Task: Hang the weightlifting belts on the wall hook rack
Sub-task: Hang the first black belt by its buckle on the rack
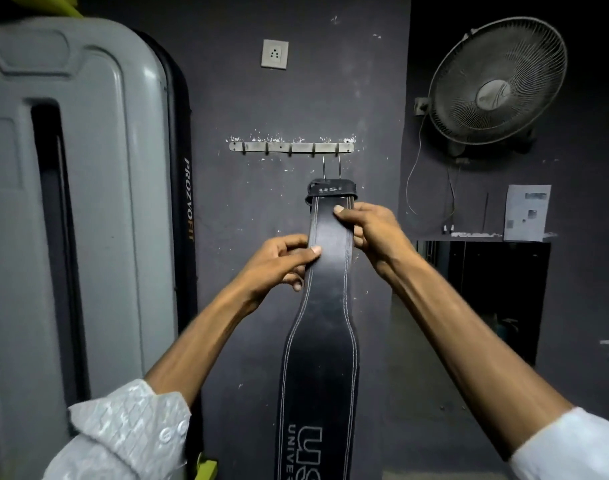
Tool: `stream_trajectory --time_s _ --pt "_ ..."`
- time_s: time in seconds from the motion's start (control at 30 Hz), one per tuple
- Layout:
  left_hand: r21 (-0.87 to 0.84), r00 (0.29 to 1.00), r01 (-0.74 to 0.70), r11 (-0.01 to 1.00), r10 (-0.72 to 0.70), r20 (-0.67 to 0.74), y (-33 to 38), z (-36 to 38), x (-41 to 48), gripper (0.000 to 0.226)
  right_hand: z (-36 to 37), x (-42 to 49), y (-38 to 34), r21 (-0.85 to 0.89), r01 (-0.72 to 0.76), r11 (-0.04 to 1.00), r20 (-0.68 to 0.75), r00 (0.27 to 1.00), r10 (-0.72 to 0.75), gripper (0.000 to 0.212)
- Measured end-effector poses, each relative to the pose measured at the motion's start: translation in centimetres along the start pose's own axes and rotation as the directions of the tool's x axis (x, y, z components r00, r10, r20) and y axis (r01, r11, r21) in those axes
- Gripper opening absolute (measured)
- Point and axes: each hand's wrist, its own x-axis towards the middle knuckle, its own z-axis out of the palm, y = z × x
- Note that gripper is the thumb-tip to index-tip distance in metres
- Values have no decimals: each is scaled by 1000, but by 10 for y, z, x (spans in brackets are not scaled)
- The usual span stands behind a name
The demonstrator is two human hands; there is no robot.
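A black leather weightlifting belt [322, 341] with white stitching hangs down the dark wall. Its metal buckle [332, 169] reaches up to the right end of the metal hook rack [291, 147]; whether it rests on a hook I cannot tell. My left hand [279, 263] pinches the belt's left edge on its narrow part. My right hand [369, 228] grips the right edge slightly higher, thumb on the front face. The other hooks on the rack are bare.
A large grey machine housing [74, 202] stands close on the left. A wall fan [497, 81] with a dangling cord is mounted up right. A wall socket [274, 54] sits above the rack. A dark opening [497, 292] and a paper notice [526, 213] lie right.
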Motion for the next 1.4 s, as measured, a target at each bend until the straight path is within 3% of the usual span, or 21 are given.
stream_trajectory --time_s 0.1,0.2,0.4,0.57,0.8,0.87,0.93,1.0,1.1,1.23,1.33,1.4 --pt "-110 995 7 994 -18 -99 10 1 21 43 -7 -12 10 -49 110 993 34 994 -108 5" --pt "-118 981 -14 993 -9 -192 30 7 44 54 -11 -23 18 -68 156 985 95 984 -150 12" --pt "214 936 76 974 4 -351 33 2 79 60 -19 -18 34 -36 193 981 115 975 -188 14" --pt "393 938 90 915 55 -342 11 -24 103 81 -15 2 57 -102 195 975 137 974 -181 15" --pt "230 963 -7 973 69 -262 -24 -57 144 60 -13 50 83 -406 119 906 179 983 -49 12" --pt "264 960 -27 964 99 -262 -35 -60 155 56 -20 71 75 -488 88 869 98 994 -46 25" --pt "303 960 -46 952 126 -250 -46 -65 167 62 -25 91 65 -462 107 880 -78 984 -160 44" --pt "335 963 -74 939 155 -223 -55 -68 180 63 -26 114 59 -441 162 883 -207 939 -276 47" --pt "396 963 -102 913 190 -189 -71 -67 202 60 -19 149 67 -496 192 847 -211 919 -333 45" --pt "437 930 -93 895 235 -283 -95 -70 242 36 -15 194 96 -460 203 864 -262 899 -351 34" --pt "318 931 -44 947 154 -331 -112 -74 276 51 -17 223 121 -438 252 863 -292 868 -401 43" --pt "319 922 -73 945 185 -340 -123 -74 300 50 -21 246 134 -462 274 843 -318 836 -446 47"
